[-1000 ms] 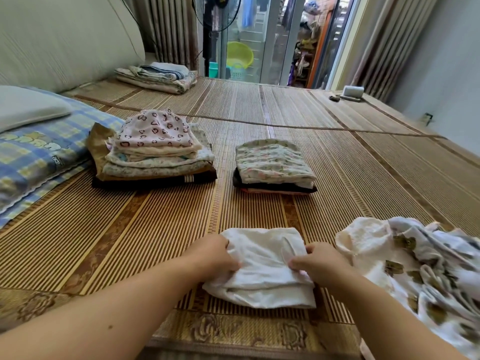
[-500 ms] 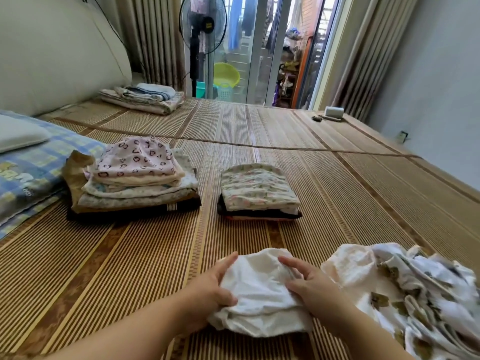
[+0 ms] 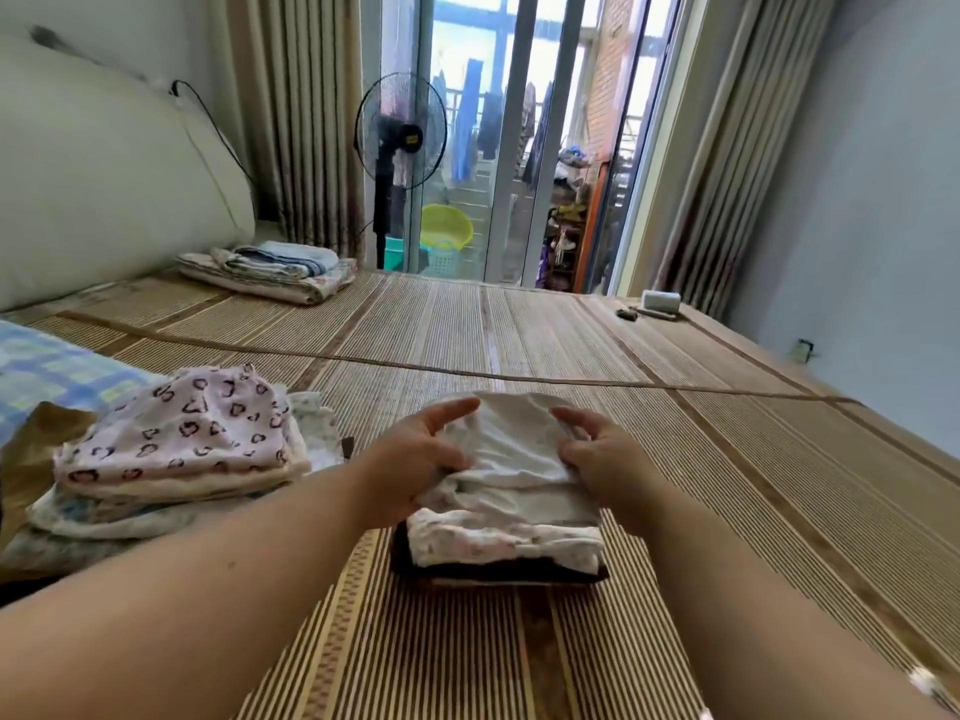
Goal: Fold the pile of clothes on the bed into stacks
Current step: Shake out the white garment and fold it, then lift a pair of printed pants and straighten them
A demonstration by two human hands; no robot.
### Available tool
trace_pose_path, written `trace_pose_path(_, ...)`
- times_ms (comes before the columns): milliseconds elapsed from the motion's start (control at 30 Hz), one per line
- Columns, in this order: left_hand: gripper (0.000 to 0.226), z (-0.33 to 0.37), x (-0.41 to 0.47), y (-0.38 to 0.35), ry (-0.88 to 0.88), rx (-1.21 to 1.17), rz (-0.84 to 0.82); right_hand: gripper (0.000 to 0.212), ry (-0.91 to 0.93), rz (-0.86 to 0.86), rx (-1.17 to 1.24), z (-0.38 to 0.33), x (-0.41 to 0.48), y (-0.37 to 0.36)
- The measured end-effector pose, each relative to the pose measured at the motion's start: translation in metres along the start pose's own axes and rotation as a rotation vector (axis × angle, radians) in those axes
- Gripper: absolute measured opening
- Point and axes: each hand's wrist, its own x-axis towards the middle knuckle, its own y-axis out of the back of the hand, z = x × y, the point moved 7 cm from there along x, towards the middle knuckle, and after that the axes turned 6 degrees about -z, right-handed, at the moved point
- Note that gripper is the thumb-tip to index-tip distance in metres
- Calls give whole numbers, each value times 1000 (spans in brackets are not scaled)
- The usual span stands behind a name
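Both hands (image 3: 415, 459) press soft, crumpled white cloth (image 3: 511, 449) onto folded stack (image 3: 498, 550).

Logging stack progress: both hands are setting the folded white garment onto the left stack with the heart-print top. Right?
Not quite. In the head view both hands, left hand and right hand, set the folded white garment onto the smaller stack, right of the heart-print stack.

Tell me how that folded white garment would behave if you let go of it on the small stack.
The folded white garment looks soft and floppy: it wrinkles and sags between the left hand and right hand. It probably weighs little, since the small stack under it barely compresses. Its loose layers may spring open or slump sideways, so it likely needs pressing flat.
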Motion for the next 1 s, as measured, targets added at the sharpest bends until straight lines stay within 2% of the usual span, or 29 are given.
trace_pose_path(67,61,1,24,13,25,170,107,53,2,13,-127,10,39,-1)
trace_pose_path(100,56,1,34,22,53,366,198,52,-15,-9,-284,18,57,-4)
trace_pose_path(167,45,-2,47,38,170,938,396,46,-65,-30,-683,38,84,-12)
trace_pose_path(200,50,-4,54,41,202,1164,455,45,-55,-41,-800,45,93,-18)
trace_pose_path(233,60,-8,62,38,192,1304,447,47,-29,-76,-839,50,100,-25)
trace_pose_path(333,76,-32,88,18,118,1489,198,58,83,-260,-887,62,106,-50)
trace_pose_path(433,78,-72,103,20,233,1500,16,65,42,-323,-955,90,106,-54)
trace_pose_path(500,84,-86,105,27,276,1472,17,66,-19,-330,-975,102,106,-54)
trace_pose_path(600,78,-86,98,25,302,1431,42,65,-52,-310,-1041,91,94,-54)
trace_pose_path(667,74,-75,82,14,264,1402,65,68,-18,-216,-972,76,74,-47)
trace_pose_path(800,71,-45,14,-30,10,1367,153,73,44,5,-784,62,-6,-14)
trace_pose_path(900,65,-46,-38,-79,-69,1291,127,76,-5,18,-803,65,-67,11)
trace_pose_path(1000,59,-69,-82,-134,-22,1249,11,74,-69,-9,-833,55,-131,38)
